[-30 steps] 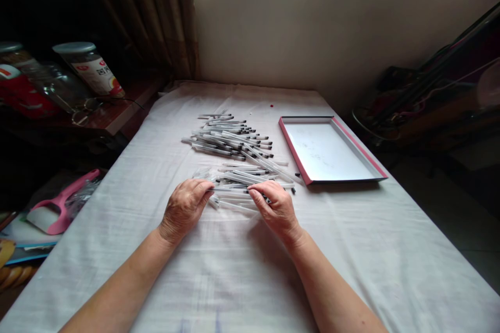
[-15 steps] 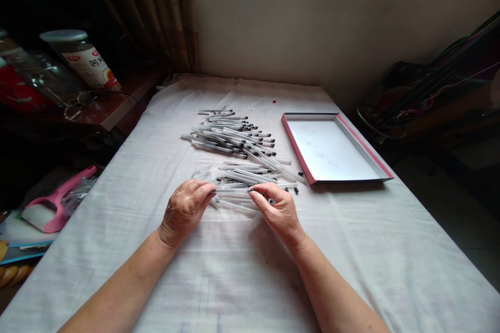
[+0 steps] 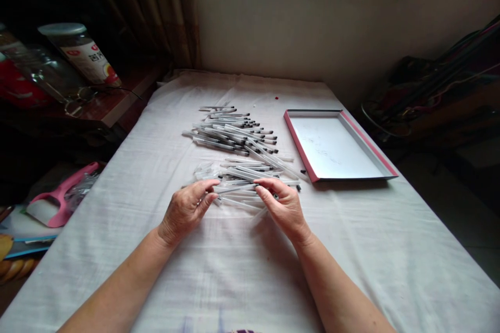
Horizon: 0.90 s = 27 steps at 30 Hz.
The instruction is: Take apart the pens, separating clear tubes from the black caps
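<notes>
My right hand (image 3: 282, 204) pinches one end of a slim pen (image 3: 236, 189) between thumb and forefinger. The pen lies nearly level between my two hands, above other pen parts. At its far end is my left hand (image 3: 190, 209), with thumb and forefinger apart around the pen's tip. Under and beyond my fingers is a loose group of clear barrels and thin refills (image 3: 250, 171). Behind it, a heap of pens with black ends (image 3: 230, 135) points mostly to the right. A small black cap (image 3: 298, 188) lies right of my right hand.
A shallow box lid (image 3: 336, 151) with pink sides stands at the right on the white cloth (image 3: 351, 250). A clear plastic bag (image 3: 205, 170) lies beside the pen parts. To the left are a pink-handled tool (image 3: 60, 200), glasses (image 3: 78, 103) and a labelled jar (image 3: 88, 60).
My left thumb and forefinger have parted from their pinch on the pen's left end. My right hand keeps its pinch. The view has shifted slightly.
</notes>
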Motion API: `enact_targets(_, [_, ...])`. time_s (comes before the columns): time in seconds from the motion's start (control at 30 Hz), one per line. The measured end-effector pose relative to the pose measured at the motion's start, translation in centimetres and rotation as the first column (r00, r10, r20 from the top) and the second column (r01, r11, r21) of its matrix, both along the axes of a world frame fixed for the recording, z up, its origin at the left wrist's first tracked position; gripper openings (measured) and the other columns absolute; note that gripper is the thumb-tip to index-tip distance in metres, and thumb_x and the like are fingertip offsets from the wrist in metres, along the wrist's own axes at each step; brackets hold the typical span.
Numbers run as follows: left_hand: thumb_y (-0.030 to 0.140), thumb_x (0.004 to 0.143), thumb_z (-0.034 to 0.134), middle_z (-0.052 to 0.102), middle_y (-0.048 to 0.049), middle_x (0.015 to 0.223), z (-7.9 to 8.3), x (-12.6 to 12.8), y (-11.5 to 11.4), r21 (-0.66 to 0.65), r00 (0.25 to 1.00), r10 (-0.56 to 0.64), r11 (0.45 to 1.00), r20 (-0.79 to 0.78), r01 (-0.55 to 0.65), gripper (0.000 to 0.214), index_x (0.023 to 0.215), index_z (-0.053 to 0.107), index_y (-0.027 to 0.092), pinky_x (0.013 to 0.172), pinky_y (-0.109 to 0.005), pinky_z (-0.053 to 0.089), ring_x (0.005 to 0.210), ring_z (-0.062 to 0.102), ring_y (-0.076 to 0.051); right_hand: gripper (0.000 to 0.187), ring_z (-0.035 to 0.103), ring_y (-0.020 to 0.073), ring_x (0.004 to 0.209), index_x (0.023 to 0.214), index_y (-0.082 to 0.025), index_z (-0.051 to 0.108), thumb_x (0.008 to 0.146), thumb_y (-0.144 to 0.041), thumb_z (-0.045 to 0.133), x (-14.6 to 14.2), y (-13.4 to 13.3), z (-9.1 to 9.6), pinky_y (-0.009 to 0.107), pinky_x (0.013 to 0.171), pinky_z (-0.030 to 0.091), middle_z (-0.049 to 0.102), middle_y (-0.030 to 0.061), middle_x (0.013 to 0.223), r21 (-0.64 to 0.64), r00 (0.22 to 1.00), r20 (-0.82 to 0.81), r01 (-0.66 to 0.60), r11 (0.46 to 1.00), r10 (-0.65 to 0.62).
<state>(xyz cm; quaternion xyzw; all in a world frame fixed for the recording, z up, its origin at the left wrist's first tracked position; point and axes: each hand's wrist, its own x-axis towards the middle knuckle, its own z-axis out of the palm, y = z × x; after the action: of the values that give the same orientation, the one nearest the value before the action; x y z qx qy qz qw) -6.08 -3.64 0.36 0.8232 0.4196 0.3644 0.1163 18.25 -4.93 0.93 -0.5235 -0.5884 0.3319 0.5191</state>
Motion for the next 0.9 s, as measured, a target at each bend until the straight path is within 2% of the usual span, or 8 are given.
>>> enact_targets(0.13, [0.041,0.090,0.061,0.067,0.0008,0.079,0.01,-0.14,0.07,-0.104,0.997,0.064,0.993,0.049,-0.059,0.025,0.105,0.058,0.021,0.057,-0.021,0.050,0.060,0.060,-0.010,0.017,0.067,0.0177,0.070,0.084,-0.020,0.076,0.079,-0.034,0.067,0.18,0.18,-0.37,0.029,0.063,0.052,0.076,0.0051,0.081,-0.074,0.997,-0.032,0.067,0.995,-0.069])
enact_targets(0.23, [0.036,0.092,0.058,0.065,-0.0008,0.082,-0.01,-0.13,0.20,-0.100,0.996,0.065,0.993,0.061,-0.058,0.016,0.096,0.058,0.020,0.058,-0.022,0.050,0.062,0.059,-0.010,0.021,0.068,0.0182,0.071,0.084,-0.019,0.076,0.078,-0.037,0.068,0.32,0.33,-0.56,0.030,0.064,0.054,0.076,0.0053,0.081,-0.115,0.992,-0.091,0.080,0.990,-0.091])
enact_targets(0.4, [0.031,0.091,0.061,0.065,-0.0056,0.098,-0.11,0.00,0.35,-0.113,0.994,0.003,0.994,0.108,0.009,0.019,0.106,0.059,0.020,0.060,-0.022,0.051,0.072,0.062,-0.013,0.023,0.067,0.0178,0.069,0.081,-0.018,0.074,0.077,-0.040,0.069,0.59,0.44,-0.23,0.030,0.064,0.054,0.075,0.0047,0.076,-0.128,0.981,-0.131,0.124,0.984,-0.141])
enact_targets(0.53, [0.026,0.092,0.058,0.067,-0.0046,0.091,-0.13,0.05,0.33,-0.083,0.993,0.029,0.996,0.118,-0.019,0.011,0.100,0.061,0.020,0.067,-0.025,0.053,0.073,0.064,-0.014,0.026,0.064,0.0169,0.064,0.075,-0.018,0.072,0.078,-0.043,0.069,0.73,0.46,-0.02,0.029,0.061,0.053,0.072,0.0038,0.069,-0.127,0.983,-0.130,0.116,0.985,-0.132])
enact_targets(0.63, [0.029,0.094,0.054,0.070,-0.0047,0.090,-0.07,-0.05,0.21,-0.105,0.988,0.065,0.993,0.138,-0.051,0.016,0.103,0.062,0.020,0.071,-0.026,0.054,0.078,0.068,-0.015,0.026,0.065,0.0173,0.066,0.076,-0.018,0.073,0.077,-0.043,0.070,0.71,0.49,-0.12,0.030,0.064,0.054,0.073,0.0043,0.071,-0.135,0.980,-0.153,0.108,0.985,-0.129])
enact_targets(0.73, [0.034,0.096,0.050,0.070,-0.0032,0.084,-0.05,-0.09,0.05,-0.207,0.981,0.095,0.976,0.170,-0.059,0.022,0.109,0.061,0.020,0.067,-0.024,0.054,0.073,0.068,-0.014,0.024,0.067,0.0179,0.069,0.079,-0.018,0.074,0.076,-0.042,0.070,0.68,0.54,-0.27,0.031,0.067,0.055,0.074,0.0049,0.075,-0.144,0.976,-0.174,0.107,0.984,-0.132])
enact_targets(0.8, [0.038,0.093,0.055,0.069,-0.0032,0.085,-0.07,-0.01,-0.02,-0.266,0.977,0.092,0.963,0.191,-0.039,0.026,0.111,0.060,0.020,0.063,-0.023,0.053,0.071,0.067,-0.014,0.024,0.067,0.0181,0.069,0.079,-0.018,0.074,0.077,-0.042,0.070,0.70,0.57,-0.31,0.031,0.068,0.055,0.074,0.0047,0.075,-0.144,0.975,-0.170,0.117,0.983,-0.141])
enact_targets(0.9, [0.040,0.089,0.062,0.067,-0.0026,0.085,-0.01,0.18,-0.03,-0.264,0.976,0.081,0.964,0.201,-0.026,0.027,0.107,0.061,0.020,0.057,-0.022,0.051,0.065,0.064,-0.013,0.026,0.067,0.0180,0.067,0.077,-0.018,0.073,0.077,-0.044,0.069,0.73,0.55,-0.25,0.031,0.067,0.055,0.073,0.0042,0.071,-0.142,0.976,-0.158,0.129,0.981,-0.151])
